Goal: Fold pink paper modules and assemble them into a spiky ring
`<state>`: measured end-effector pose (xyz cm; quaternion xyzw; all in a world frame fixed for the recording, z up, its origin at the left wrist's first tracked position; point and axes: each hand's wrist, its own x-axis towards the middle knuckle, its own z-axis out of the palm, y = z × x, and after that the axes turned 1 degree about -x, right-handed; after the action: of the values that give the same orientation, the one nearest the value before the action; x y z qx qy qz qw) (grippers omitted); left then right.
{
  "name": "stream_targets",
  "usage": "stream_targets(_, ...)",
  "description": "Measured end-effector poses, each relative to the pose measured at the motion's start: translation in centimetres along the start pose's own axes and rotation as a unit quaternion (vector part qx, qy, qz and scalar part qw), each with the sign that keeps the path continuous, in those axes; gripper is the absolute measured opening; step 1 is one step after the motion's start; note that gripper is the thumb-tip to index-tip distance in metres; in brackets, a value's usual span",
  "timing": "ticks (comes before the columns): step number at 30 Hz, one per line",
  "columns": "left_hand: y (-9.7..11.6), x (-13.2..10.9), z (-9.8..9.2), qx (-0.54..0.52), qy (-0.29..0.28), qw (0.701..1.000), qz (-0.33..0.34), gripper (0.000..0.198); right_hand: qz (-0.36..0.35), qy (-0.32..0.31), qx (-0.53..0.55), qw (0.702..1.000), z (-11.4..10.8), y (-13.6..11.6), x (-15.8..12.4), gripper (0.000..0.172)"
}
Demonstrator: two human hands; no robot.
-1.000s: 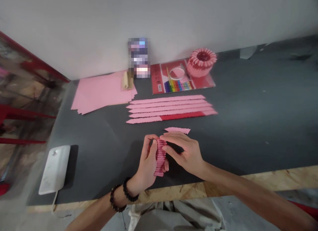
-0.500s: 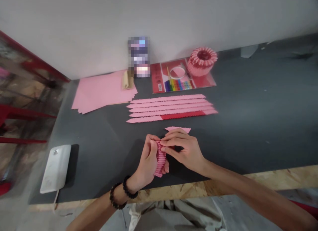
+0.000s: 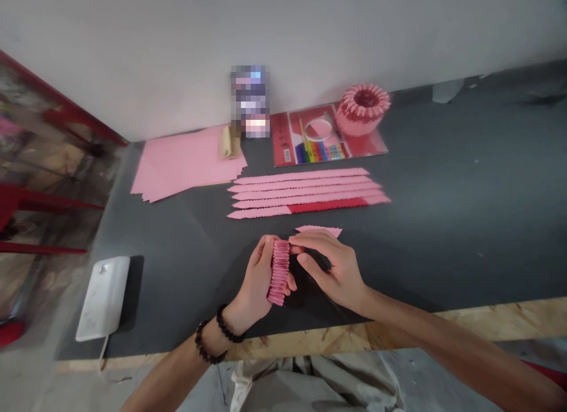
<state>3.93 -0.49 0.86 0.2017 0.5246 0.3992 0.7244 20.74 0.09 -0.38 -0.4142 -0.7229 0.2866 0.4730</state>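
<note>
Near the table's front edge, my left hand (image 3: 254, 282) is closed around a stack of interlocked folded pink paper pieces (image 3: 279, 273), its ridged side facing up. My right hand (image 3: 332, 267) is just to the right of it, with thumb and index finger apart and nothing visible between them. Its index fingertip is at the stack's upper right edge; whether it touches is hard to tell. Behind the right hand lies a short pink paper strip (image 3: 319, 230), partly covered by the fingers. Beyond it, several long pointed pink strips (image 3: 305, 187) lie side by side, the nearest with a red section.
Pink paper sheets (image 3: 181, 164) lie at the back left with a beige object (image 3: 227, 143) on them. A ridged pink-and-red paper pot (image 3: 361, 114) stands on a red packet (image 3: 283, 140). At the left edge is a white device (image 3: 104, 294) with a cable.
The stack has turned in my left hand, so its ridged face shows more fully. My right thumb and index finger have moved off the stack and spread apart.
</note>
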Motion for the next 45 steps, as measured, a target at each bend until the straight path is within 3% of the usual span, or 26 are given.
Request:
stream_targets(3, 0.7, 0.2, -0.2, -0.068, 0.018, 0.997, 0.016, 0.029, -0.059, 0.021, -0.026, 0.998, -0.1, -0.4, -0.2, 0.028)
stream_targets(9, 1.1, 0.1, -0.3, -0.112, 0.062, 0.991, 0.028, 0.024, -0.263, 0.021, -0.072, 0.962, 1.0, -0.1, -1.2, 0.017)
stream_targets(13, 1.0, -0.3, 0.4, -0.097, 0.114, 0.989, 0.019, 0.022, -0.315, 0.031, -0.094, 0.944, 1.9, 0.2, -1.9, 0.009)
stream_targets(16, 1.0, -0.7, 0.9, -0.100, 0.139, 0.985, 0.002, 0.023, -0.332, 0.034, -0.107, 0.937, 1.9, 0.2, -1.8, 0.007)
stream_targets(20, 0.8, -0.9, 1.4, -0.122, 0.129, 0.984, -0.019, 0.030, -0.330, 0.033, -0.105, 0.937, 1.4, 0.2, -1.4, 0.011)
stream_targets(28, 0.0, -1.2, 1.8, -0.088, 0.125, 0.985, 0.077, 0.025, -0.334, 0.038, -0.102, 0.936, 1.5, 0.4, -1.7, 0.013)
stream_targets(39, -0.3, -0.4, 1.5, -0.107, 0.152, 0.981, 0.055, 0.037, -0.313, 0.013, -0.074, 0.947, 1.8, 0.6, -2.4, 0.011)
stream_targets(45, 0.1, 0.6, 1.1, -0.082, 0.205, 0.964, 0.147, 0.044, -0.298, -0.012, -0.069, 0.952, 1.5, 0.4, -2.2, 0.016)
